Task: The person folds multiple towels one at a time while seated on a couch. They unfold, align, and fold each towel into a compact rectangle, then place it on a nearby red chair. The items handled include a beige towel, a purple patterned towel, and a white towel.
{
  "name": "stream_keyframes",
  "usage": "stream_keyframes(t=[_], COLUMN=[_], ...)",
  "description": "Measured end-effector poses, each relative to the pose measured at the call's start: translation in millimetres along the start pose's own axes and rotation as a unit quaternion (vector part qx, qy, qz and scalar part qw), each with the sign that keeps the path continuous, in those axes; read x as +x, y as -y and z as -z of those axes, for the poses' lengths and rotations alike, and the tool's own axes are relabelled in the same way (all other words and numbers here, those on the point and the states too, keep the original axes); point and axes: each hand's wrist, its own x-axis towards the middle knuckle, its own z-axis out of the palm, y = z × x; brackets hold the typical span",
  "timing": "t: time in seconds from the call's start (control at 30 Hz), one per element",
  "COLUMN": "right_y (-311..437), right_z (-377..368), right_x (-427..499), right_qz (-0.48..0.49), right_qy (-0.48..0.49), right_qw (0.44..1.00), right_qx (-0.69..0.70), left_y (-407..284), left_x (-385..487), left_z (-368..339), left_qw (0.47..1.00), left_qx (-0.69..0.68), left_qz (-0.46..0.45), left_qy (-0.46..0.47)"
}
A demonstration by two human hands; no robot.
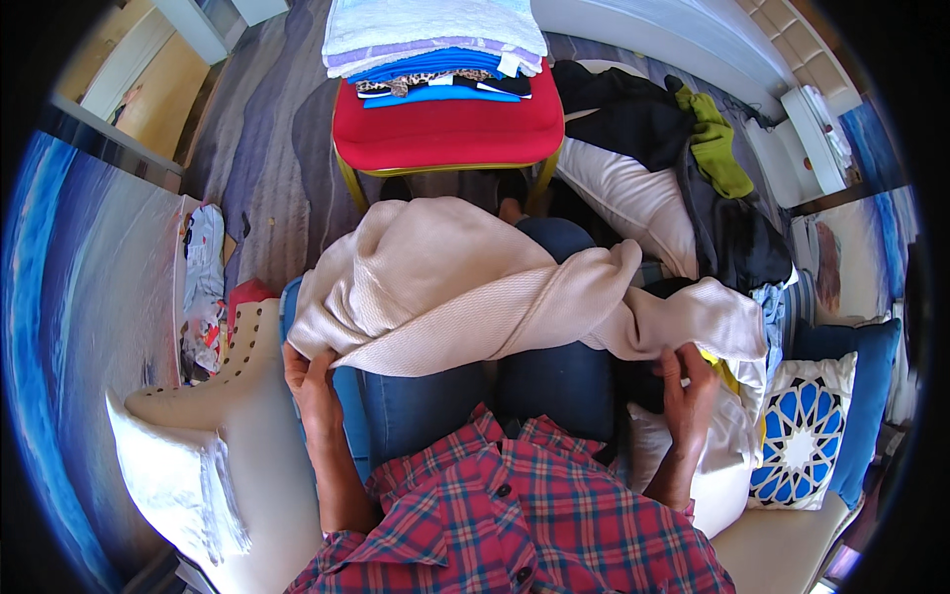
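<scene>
A cream textured cloth (445,297), bunched and partly twisted, lies across my knees and stretches to the right over other fabric. My left hand (310,375) pinches its lower left corner between thumb and fingers. At the lower edge of its right part, my right hand (686,375) grips the cloth between thumb and fingertips. Past my knees, a red padded chair (445,134) carries a stack of folded textiles (438,44): white and lilac towels over blue, leopard-print and black pieces.
Black garments (631,119), a green sock-like cloth (716,141) and a white pillow (631,193) lie to the right. A blue-patterned cushion (801,438) rests on the sofa. The studded cream armrest (252,460) is at my left, with white cloth or plastic over it.
</scene>
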Motion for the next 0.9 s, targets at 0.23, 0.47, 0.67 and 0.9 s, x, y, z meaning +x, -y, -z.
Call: stream_keyframes(t=[0.23,0.47,0.67,0.9], right_y=[47.1,63.2,63.4,55.4], right_z=[-24.4,-108.3,-92.4,-39.9], right_x=[30.1,64.8,50.9,-13.9], right_qz=[0.128,0.329,0.354,0.322], right_qy=[-0.005,0.112,0.071,0.178], right_qw=[0.991,0.936,0.933,0.929], right_qx=[0.046,-0.050,0.003,0.036], left_y=[-9.1,-43.4,-38.5,-23.0], left_x=[-5.7,-15.6,-17.8,-14.0], left_z=[-33.9,-71.9,-89.2,-84.8], left_qw=[0.932,0.805,0.847,0.864], left_qx=[0.273,0.440,0.415,0.388], left_qz=[-0.234,-0.398,-0.300,-0.281], left_qy=[-0.054,-0.003,0.142,0.156])
